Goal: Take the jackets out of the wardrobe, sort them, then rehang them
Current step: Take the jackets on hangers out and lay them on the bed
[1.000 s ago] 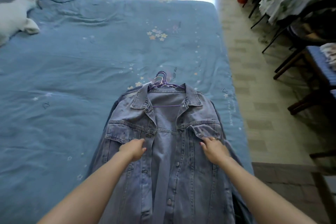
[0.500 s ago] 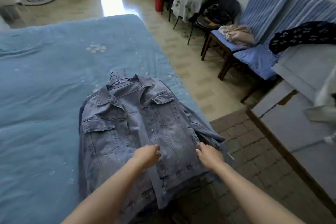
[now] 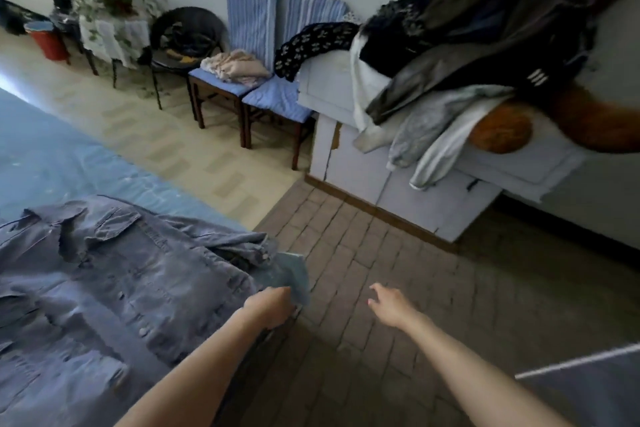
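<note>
Bed [image 3: 69, 156] holds denim jacket [image 3: 104, 281]; no legible writing.

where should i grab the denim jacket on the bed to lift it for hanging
Probably the collar and shoulders of the denim jacket, reached from the far end on the bed: it lies flat, front up. The left hand only meets its near edge; the right hand is free.
</note>
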